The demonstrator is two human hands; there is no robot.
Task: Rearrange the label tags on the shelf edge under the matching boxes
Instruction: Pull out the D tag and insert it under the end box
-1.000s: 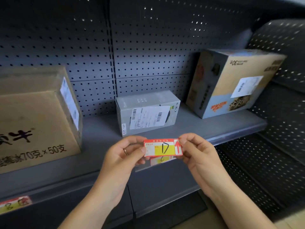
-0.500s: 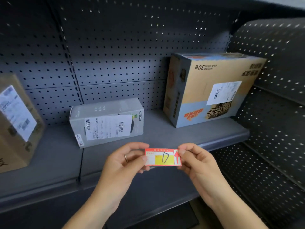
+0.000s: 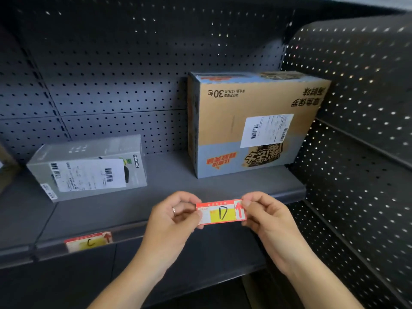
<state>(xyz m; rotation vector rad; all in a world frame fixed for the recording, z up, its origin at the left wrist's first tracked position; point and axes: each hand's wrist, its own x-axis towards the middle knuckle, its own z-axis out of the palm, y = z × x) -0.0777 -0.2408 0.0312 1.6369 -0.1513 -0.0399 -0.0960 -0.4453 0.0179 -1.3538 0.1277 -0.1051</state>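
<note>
I hold a red and yellow label tag marked D [image 3: 221,212] by its two ends, in front of the shelf edge [image 3: 278,196]. My left hand [image 3: 172,219] pinches the tag's left end and my right hand [image 3: 266,216] pinches its right end. The tag hangs below and a little left of the large brown and blue carton [image 3: 256,121]. A second tag marked C [image 3: 89,241] sits in the shelf edge under the small grey box [image 3: 87,167].
The grey shelf board [image 3: 169,188] carries both boxes, with a perforated back wall [image 3: 133,74] behind. A perforated side panel [image 3: 361,130] closes the right. A lower shelf [image 3: 200,259] lies beneath my hands.
The view has swung right along the shelf: the big brown carton at the left has left the view. Both hands have carried the D tag rightward, away from the C tag, toward the large carton.
</note>
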